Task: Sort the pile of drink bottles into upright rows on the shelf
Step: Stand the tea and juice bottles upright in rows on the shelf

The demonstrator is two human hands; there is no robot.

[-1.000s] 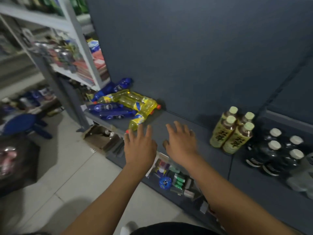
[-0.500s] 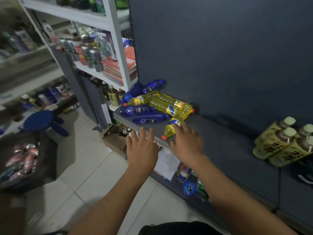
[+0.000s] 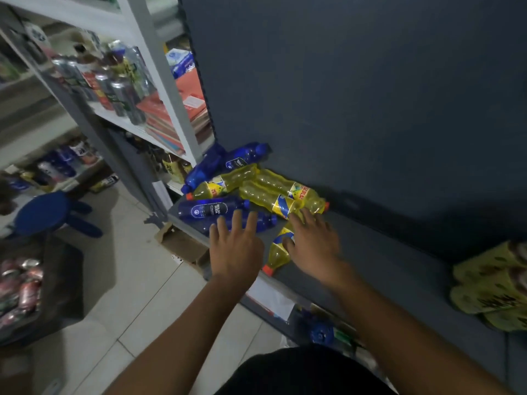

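A pile of bottles lies on its side at the left end of the dark grey shelf [image 3: 385, 260]. Several are blue bottles [image 3: 211, 209] and several are yellow bottles [image 3: 273, 195] with orange caps. One yellow bottle [image 3: 278, 253] lies nearest the shelf's front edge, cap pointing outward. My left hand [image 3: 235, 249] hovers with spread fingers over the nearest blue bottle [image 3: 263, 222]. My right hand [image 3: 312, 243] reaches over the near yellow bottle, its fingers straight and spread. Neither hand grips anything.
Upright yellow-labelled tea bottles [image 3: 490, 286] stand blurred at the right of the shelf. A white rack [image 3: 168, 89] at left holds cans and red books. A blue stool [image 3: 45, 213] and a dark crate of cans [image 3: 20, 289] sit on the tiled floor.
Both hands have moved forward and left onto the bottle pile. The view has swung left, so the upright tea bottles slid to the right edge.
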